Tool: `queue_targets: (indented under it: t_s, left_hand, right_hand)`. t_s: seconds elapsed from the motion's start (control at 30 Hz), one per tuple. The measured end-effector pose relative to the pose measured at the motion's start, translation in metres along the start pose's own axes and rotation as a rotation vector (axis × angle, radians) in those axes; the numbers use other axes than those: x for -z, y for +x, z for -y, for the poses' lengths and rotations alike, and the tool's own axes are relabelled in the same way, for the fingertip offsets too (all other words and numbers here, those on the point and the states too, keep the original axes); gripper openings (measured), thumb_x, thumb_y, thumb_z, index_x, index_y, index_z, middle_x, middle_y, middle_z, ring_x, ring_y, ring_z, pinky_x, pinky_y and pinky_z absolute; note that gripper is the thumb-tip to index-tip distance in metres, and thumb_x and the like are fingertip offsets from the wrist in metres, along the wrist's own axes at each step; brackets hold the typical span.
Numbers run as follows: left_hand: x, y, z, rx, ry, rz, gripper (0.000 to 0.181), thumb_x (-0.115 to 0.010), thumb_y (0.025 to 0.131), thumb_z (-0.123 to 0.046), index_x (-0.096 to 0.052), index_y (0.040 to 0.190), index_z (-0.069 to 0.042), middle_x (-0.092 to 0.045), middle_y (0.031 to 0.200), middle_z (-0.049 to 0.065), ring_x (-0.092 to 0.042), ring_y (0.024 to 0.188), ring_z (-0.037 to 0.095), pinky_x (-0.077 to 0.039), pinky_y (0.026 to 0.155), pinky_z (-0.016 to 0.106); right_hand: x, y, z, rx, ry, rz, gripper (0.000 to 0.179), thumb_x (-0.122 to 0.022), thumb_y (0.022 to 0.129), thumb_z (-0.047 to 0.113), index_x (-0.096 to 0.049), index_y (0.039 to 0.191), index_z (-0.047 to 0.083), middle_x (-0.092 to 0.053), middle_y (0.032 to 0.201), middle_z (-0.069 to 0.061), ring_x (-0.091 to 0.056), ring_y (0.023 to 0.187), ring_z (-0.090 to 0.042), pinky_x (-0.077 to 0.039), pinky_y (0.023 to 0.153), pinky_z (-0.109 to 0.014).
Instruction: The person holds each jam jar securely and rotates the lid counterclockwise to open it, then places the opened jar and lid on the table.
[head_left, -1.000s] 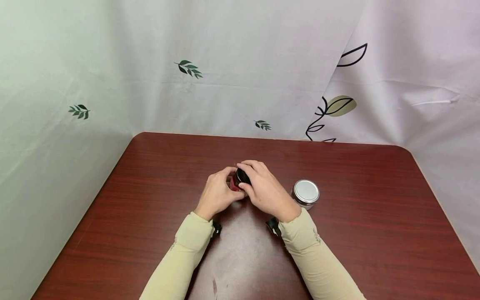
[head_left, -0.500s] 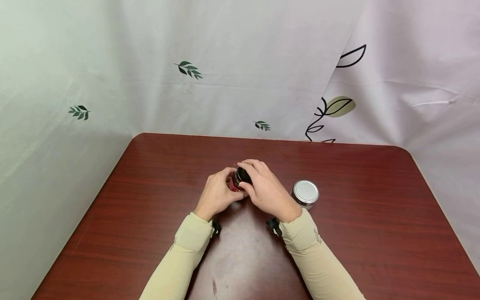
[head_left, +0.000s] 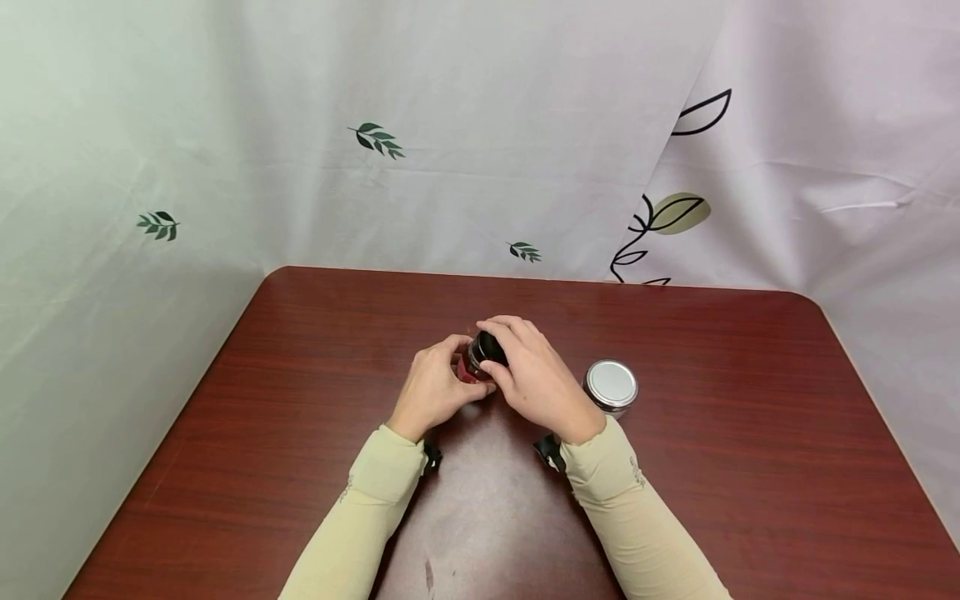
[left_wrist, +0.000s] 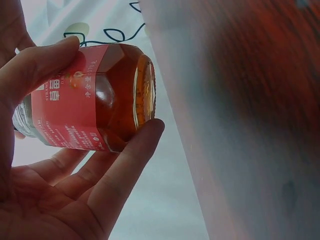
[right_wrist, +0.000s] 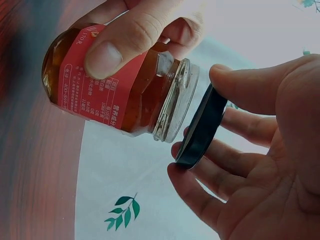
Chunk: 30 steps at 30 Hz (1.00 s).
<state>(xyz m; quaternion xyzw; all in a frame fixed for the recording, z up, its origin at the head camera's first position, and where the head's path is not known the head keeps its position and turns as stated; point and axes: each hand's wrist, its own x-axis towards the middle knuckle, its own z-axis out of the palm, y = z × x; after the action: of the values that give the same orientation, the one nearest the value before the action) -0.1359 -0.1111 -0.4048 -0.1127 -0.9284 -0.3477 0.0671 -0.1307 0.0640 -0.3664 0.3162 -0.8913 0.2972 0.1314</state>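
A glass jam jar (left_wrist: 70,115) with a red label and amber-red contents is gripped around its body by my left hand (head_left: 430,388). Its threaded glass mouth shows uncovered in the right wrist view, tilted towards my right hand (head_left: 538,382). That hand pinches a black lid (right_wrist: 202,130) by its edge, thumb on one side and fingers on the other. A narrow gap separates lid and jar mouth. In the head view, the fingers hide much of the jar (head_left: 468,369).
To the right of my right wrist stands a second jar with a silver lid (head_left: 611,384) on the reddish-brown wooden table (head_left: 735,467). White leaf-patterned cloth (head_left: 450,200) hangs behind the table's far edge and at its sides.
My right hand has shifted slightly up and right with the black lid, away from the jar. More of the lid's dark side shows now. My left hand has stayed in place.
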Motion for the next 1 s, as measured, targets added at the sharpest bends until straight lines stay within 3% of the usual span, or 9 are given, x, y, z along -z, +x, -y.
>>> queue_targets:
  t_s: [0.73, 1.0]
  left_hand:
    - [-0.0007, 0.0006, 0.0025, -0.008, 0.022, -0.010, 0.059, -0.081, 0.063, -0.038, -0.060, 0.111, -0.012, -0.064, 0.090, -0.003, -0.059, 0.076, 0.010, -0.049, 0.065, 0.028]
    - [0.0005, 0.0011, 0.0034, 0.017, 0.019, -0.001, 0.060, -0.081, 0.063, -0.039, -0.059, 0.112, -0.012, -0.064, 0.093, -0.002, -0.060, 0.078, 0.011, -0.049, 0.067, 0.029]
  right_hand:
    - [0.0003, -0.0016, -0.0017, -0.023, 0.021, -0.047, 0.044, -0.062, 0.089, 0.018, -0.049, 0.130, 0.009, -0.046, 0.126, -0.008, -0.047, 0.114, -0.021, -0.039, 0.096, -0.035]
    - [-0.0005, -0.0023, -0.0023, -0.041, 0.028, -0.064, 0.044, -0.063, 0.088, 0.018, -0.049, 0.129, 0.009, -0.045, 0.128, -0.012, -0.048, 0.115, -0.024, -0.039, 0.096, -0.038]
